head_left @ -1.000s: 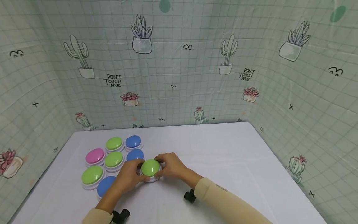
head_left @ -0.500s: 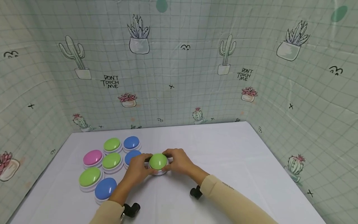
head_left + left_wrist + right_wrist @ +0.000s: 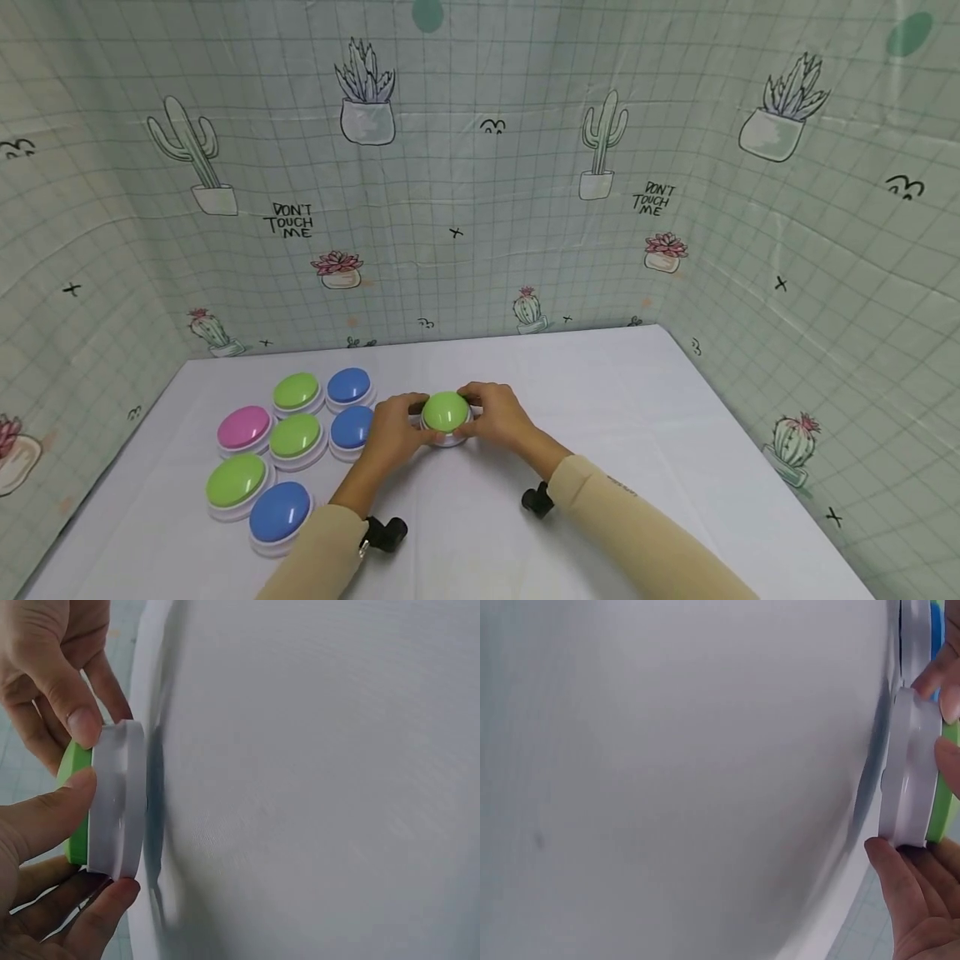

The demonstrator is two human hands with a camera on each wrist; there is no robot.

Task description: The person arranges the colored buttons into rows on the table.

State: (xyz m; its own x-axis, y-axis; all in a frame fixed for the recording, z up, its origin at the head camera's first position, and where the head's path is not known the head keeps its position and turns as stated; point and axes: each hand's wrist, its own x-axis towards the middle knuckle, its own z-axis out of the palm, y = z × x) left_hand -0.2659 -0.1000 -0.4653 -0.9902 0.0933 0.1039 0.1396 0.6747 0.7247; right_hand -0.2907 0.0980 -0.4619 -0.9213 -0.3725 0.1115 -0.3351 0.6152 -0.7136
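Note:
A green push button with a round white base is held between both hands near the middle of the white table. My left hand grips its left side, and my right hand grips the right side. Both wrist views show thumbs at the edge of the green cap and fingers around the white base. A dark shadow lies along the underside; whether the base touches the cloth I cannot tell. The nearest other piece is a blue button, left of my left hand and partly hidden by it.
More buttons stand close together on the left: a pink one, green ones and blue ones. The white table reaches to a patterned cloth backdrop behind and at both sides.
Both hands have carried the green button away from the group, to the right and toward the back of the table. The left forearm uncovers the front blue button. The view has shifted slightly.

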